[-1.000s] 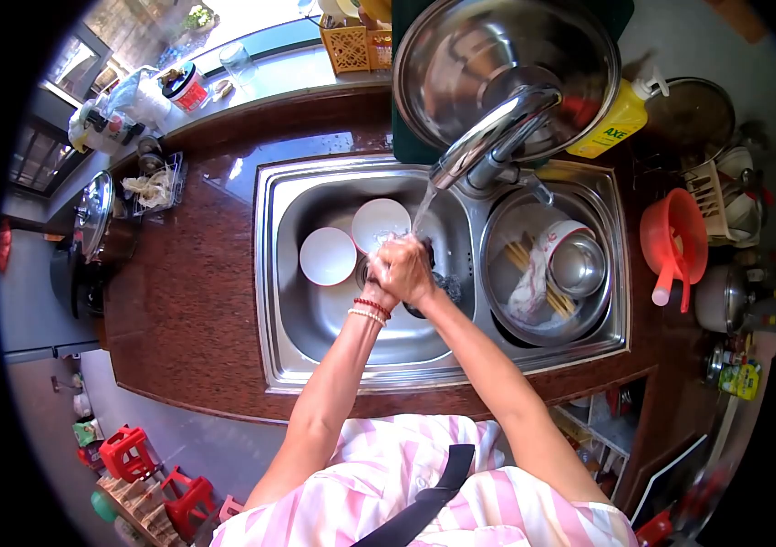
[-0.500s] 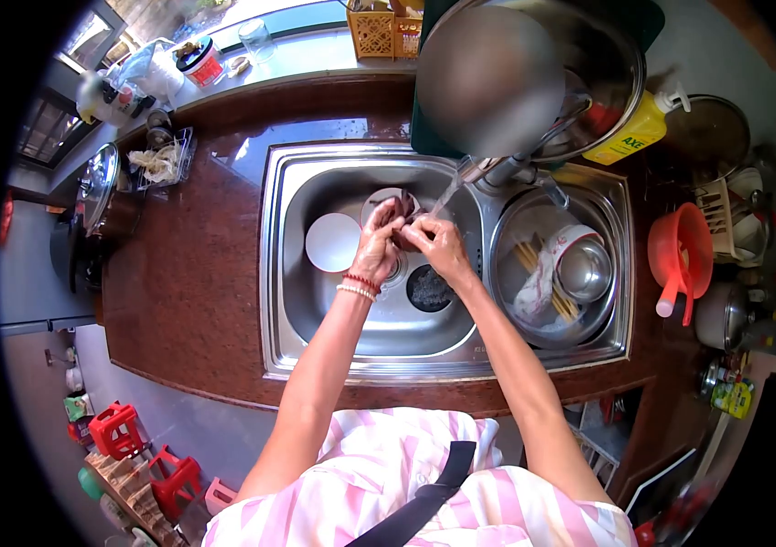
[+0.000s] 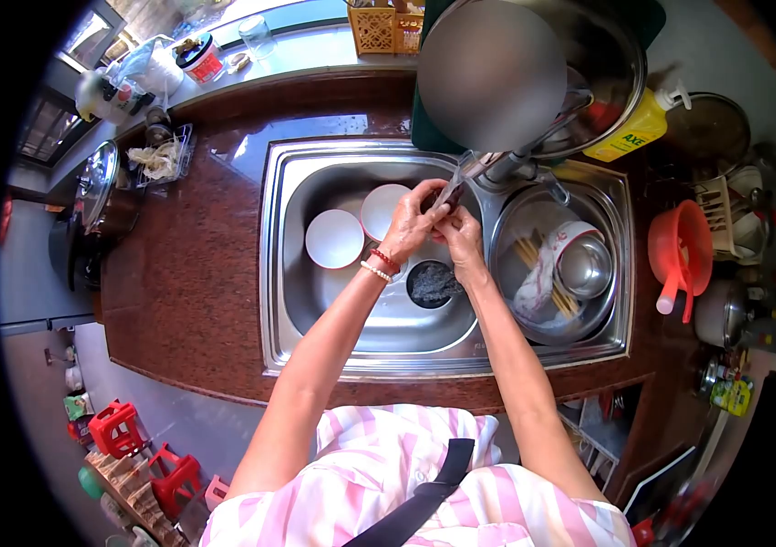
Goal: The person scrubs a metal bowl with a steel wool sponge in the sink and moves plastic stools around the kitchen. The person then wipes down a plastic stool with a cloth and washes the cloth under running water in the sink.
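In the left sink basin (image 3: 315,305), my left hand (image 3: 413,223) and my right hand (image 3: 463,242) are close together under the tap (image 3: 497,167). Both are closed around a small dark reddish-brown thing (image 3: 455,199), mostly covered by fingers and water; its kind I cannot make out. Water runs from the spout over it and my fingers. Two white bowls (image 3: 333,239) rest in the basin left of my hands, one partly behind my left wrist. Below my hands lies a dark grey scouring pad (image 3: 434,283) in a round black holder.
The right basin holds a large metal bowl (image 3: 506,305) with chopsticks (image 3: 563,301), a cloth and smaller bowls. A yellow soap bottle (image 3: 630,128) and a red ladle-like scoop (image 3: 680,251) stand to the right. A large pot lid (image 3: 625,55) leans behind the tap.
Both hands have moved right and slightly up, bringing the dark thing directly under the water stream. The second white bowl shows more fully now.
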The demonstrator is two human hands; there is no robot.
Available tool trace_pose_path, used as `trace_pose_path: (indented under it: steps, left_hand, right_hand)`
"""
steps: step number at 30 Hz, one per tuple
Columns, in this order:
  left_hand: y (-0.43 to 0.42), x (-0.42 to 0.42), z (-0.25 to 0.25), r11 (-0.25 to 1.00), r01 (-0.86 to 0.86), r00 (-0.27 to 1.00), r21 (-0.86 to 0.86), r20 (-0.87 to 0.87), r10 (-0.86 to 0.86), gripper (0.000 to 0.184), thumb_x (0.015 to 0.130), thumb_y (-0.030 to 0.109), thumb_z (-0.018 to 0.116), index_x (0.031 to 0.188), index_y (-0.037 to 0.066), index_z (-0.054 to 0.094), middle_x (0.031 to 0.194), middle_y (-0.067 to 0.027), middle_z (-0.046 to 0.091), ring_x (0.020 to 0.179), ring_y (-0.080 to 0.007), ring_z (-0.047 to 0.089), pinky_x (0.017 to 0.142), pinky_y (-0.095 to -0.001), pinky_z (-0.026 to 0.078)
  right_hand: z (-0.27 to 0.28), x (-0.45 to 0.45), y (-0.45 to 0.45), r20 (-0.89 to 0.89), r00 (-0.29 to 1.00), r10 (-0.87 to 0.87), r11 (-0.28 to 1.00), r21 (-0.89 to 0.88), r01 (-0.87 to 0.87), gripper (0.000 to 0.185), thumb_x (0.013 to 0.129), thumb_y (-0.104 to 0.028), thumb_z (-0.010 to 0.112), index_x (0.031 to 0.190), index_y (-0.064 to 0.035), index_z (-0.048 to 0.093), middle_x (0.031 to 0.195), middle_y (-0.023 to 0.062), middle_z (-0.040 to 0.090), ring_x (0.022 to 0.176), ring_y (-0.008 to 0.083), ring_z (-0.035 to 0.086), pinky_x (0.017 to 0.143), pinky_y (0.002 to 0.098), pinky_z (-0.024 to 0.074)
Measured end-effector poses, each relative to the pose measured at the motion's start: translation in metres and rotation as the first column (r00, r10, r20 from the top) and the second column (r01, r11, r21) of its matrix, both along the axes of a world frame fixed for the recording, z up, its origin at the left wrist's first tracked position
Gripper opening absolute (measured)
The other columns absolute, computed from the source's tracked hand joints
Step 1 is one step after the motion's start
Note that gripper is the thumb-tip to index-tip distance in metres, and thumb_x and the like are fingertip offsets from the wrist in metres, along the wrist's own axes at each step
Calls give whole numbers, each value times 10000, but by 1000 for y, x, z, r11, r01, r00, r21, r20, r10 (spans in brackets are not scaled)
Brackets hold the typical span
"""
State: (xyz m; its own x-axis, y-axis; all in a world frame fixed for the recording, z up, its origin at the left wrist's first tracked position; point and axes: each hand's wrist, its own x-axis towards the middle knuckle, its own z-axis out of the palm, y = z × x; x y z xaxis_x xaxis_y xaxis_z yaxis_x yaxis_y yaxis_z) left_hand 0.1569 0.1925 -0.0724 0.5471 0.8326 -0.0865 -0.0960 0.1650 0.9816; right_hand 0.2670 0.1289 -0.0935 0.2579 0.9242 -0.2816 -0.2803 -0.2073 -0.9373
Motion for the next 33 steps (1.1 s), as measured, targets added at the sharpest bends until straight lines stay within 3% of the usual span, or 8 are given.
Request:
trace_pose_path:
  steps: [2, 5, 11, 17, 22, 26, 30, 33]
  left_hand:
    - [-1, 3, -1, 969, -58, 989, 240, -119, 89, 331, 825, 115, 586, 1132, -7, 581, 1015, -121, 567, 945, -211, 558, 843, -306, 444]
    - [1, -2, -2, 946, -102, 971, 309, -175, 162, 355, 823, 144, 603, 1144, -5, 582, 1021, -130, 565, 929, -224, 559, 824, -303, 447]
    - [-5, -28, -20, 947, -216, 965, -238, 99, 245, 335, 889, 101, 554, 1219, 51, 524, 907, -66, 640, 769, -118, 608, 688, -235, 496]
    - [-12, -32, 2, 843, -223, 916, -489, 191, 353, 295, 872, 104, 585, 1161, 61, 545, 1002, -48, 619, 814, -96, 606, 686, -226, 505]
    - [-11, -24, -25, 892, -304, 902, -335, 199, 383, 326, 827, 56, 611, 1140, 18, 528, 1052, -88, 599, 928, -169, 590, 778, -275, 491]
    - [-7, -34, -29, 939, -338, 933, 70, -110, 344, 264, 849, 53, 557, 1093, -50, 561, 929, -146, 657, 822, -195, 638, 706, -294, 527]
    - [-8, -48, -22, 943, -332, 900, 33, -289, 327, 225, 857, 90, 567, 1017, -65, 602, 814, -127, 658, 683, -155, 646, 491, -261, 528]
    - [-2, -50, -19, 888, -459, 875, -16, -178, 449, 167, 885, 108, 559, 981, -16, 615, 805, -70, 656, 715, -119, 630, 581, -226, 507]
  right_hand:
    - [-1, -5, 3, -35, 999, -40, 999, 2, 40, 159, 855, -235, 620, 944, -111, 574, 823, -25, 569, 712, 45, 531, 636, 202, 450]
    - [10, -3, 2, -49, 999, 9, 999, -32, -11, 91, 863, -196, 601, 900, -118, 573, 829, -35, 569, 718, 42, 512, 668, 215, 437]
    - [29, -1, 5, -310, 950, 26, 990, 143, 20, 27, 860, -106, 546, 863, -130, 559, 858, -40, 581, 831, 57, 511, 803, 242, 393]
    - [36, -8, 12, -163, 986, 24, 990, 140, -1, 40, 888, -128, 552, 863, -98, 546, 764, -46, 536, 643, 26, 457, 606, 186, 379]
    - [27, -18, 9, -19, 1000, 4, 986, 164, -1, 33, 873, -70, 568, 866, -72, 536, 726, -46, 498, 608, 23, 429, 540, 176, 356]
    - [23, -20, 1, -31, 996, -82, 981, 172, 86, 50, 856, -64, 592, 869, -82, 547, 754, -29, 512, 652, 47, 469, 600, 181, 391]
    - [29, -16, -2, -16, 993, -119, 976, 181, 120, 45, 850, -71, 600, 862, -79, 558, 771, -29, 527, 656, 56, 482, 619, 186, 403]
    - [32, -12, -3, 3, 980, -199, 965, 177, 195, 52, 848, -85, 610, 867, -84, 562, 773, -32, 530, 653, 52, 482, 620, 184, 406]
